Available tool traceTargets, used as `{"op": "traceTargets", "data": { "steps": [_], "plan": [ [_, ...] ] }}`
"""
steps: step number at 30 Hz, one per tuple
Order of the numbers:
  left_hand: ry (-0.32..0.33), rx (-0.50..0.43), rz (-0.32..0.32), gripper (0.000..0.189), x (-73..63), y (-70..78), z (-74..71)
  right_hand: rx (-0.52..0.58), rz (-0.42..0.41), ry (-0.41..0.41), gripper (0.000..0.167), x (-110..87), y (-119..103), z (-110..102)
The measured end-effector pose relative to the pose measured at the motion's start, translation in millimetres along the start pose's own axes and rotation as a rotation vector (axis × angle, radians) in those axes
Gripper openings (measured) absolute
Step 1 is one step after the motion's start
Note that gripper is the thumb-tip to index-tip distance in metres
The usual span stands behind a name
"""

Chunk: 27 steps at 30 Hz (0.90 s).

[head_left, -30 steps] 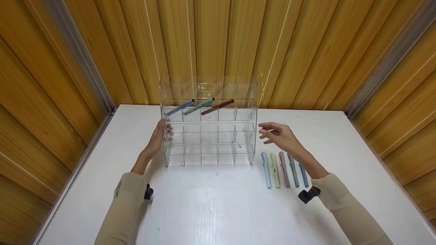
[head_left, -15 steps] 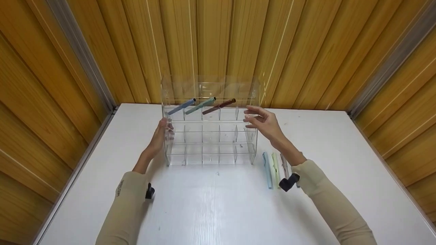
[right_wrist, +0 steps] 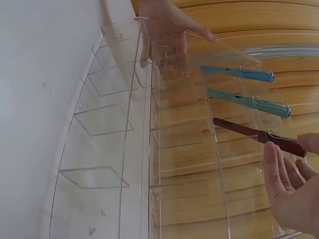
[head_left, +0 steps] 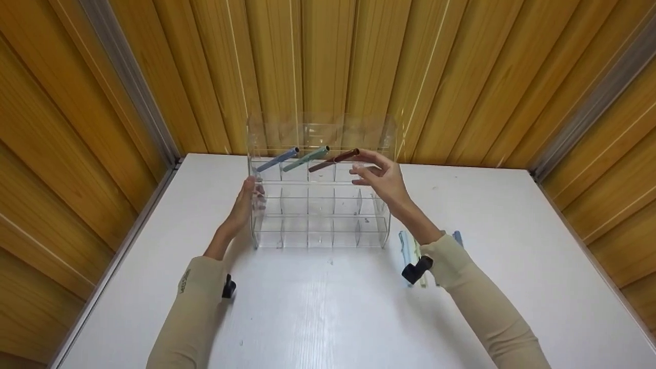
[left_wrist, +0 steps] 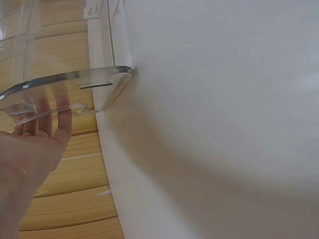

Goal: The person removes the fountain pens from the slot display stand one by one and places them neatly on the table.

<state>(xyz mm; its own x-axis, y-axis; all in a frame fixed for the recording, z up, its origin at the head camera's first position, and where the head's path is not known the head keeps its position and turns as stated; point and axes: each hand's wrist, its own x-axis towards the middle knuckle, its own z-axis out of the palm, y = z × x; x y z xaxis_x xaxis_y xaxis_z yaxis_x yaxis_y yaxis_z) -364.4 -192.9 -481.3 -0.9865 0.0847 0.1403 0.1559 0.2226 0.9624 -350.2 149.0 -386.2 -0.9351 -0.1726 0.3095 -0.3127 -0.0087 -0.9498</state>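
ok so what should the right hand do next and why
I'd gently close the right hand on the dark red pen, probably at its clip end: the fingers are right at that end without a clear pinch, and the left hand rests against the side of the clear rack, which should help steady it.

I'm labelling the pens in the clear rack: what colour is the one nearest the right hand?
Dark maroon; that pen shows best in the right wrist view.
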Motion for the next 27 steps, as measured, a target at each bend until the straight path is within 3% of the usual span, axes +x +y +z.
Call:
{"op": "traceTargets", "data": {
  "steps": [10,16,27],
  "plan": [
    [-0.053,0.024,0.006,0.092,-4.1,-3.5,0.2,0.070,0.098,0.019,0.035,6.4,-2.9,21.2],
    [-0.061,0.043,-0.010,0.084,-4.7,-5.7,-0.2,0.071,0.150,0.049,0.032,9.9,-2.1,23.4],
    [-0.029,0.019,0.020,0.084,-1.0,-6.2,4.4,0.058,0.106,0.101,0.031,-0.8,-0.2,10.1]
  ]
}}
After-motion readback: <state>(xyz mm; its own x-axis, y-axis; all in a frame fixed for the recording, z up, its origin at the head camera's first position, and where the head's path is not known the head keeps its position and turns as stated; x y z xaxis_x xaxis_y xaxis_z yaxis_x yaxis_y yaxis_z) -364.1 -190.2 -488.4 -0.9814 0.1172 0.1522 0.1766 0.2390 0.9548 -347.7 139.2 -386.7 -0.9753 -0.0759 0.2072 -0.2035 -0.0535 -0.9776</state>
